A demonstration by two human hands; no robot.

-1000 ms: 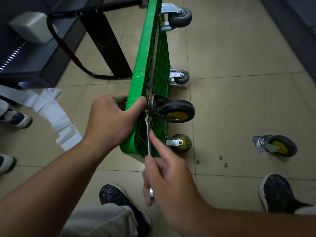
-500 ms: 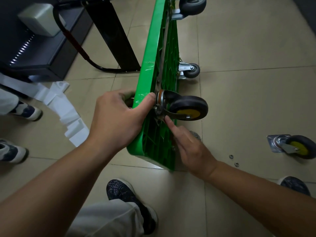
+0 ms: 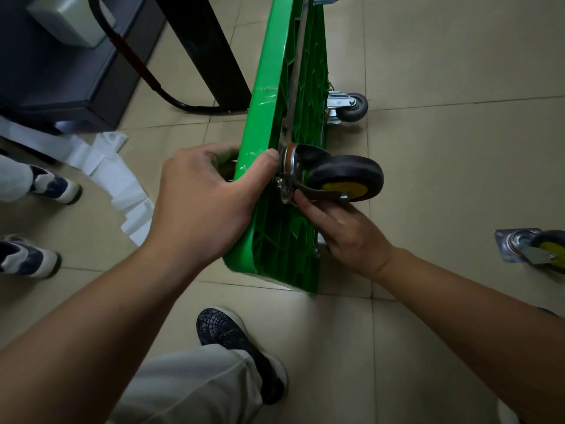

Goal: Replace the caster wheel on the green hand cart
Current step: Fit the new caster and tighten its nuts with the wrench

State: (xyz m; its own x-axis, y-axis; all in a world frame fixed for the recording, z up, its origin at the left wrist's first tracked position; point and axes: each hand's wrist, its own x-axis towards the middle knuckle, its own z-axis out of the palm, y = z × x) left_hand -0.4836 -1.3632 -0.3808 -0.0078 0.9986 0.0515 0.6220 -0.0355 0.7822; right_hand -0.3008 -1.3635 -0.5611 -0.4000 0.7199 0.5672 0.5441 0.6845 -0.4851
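Green ribbed plastic hand cart (image 3: 266,117) stands on edge on the beige tiled floor (image 3: 443,154). The left hand (image 3: 208,191) grips its rim. The black rubber caster wheel with yellow hub (image 3: 345,175) sits against the underside. The right hand (image 3: 345,231) reaches its steel mounting plate (image 3: 287,183); whether it pinches a fastener cannot be told. Judged step: securing the caster. Next move calls for tightened fasteners. No containers seen.

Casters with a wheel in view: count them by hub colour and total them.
Yellow hub: 2 (cart caster, floor caster)
Grey hub: 1 (far caster)
Total: 3
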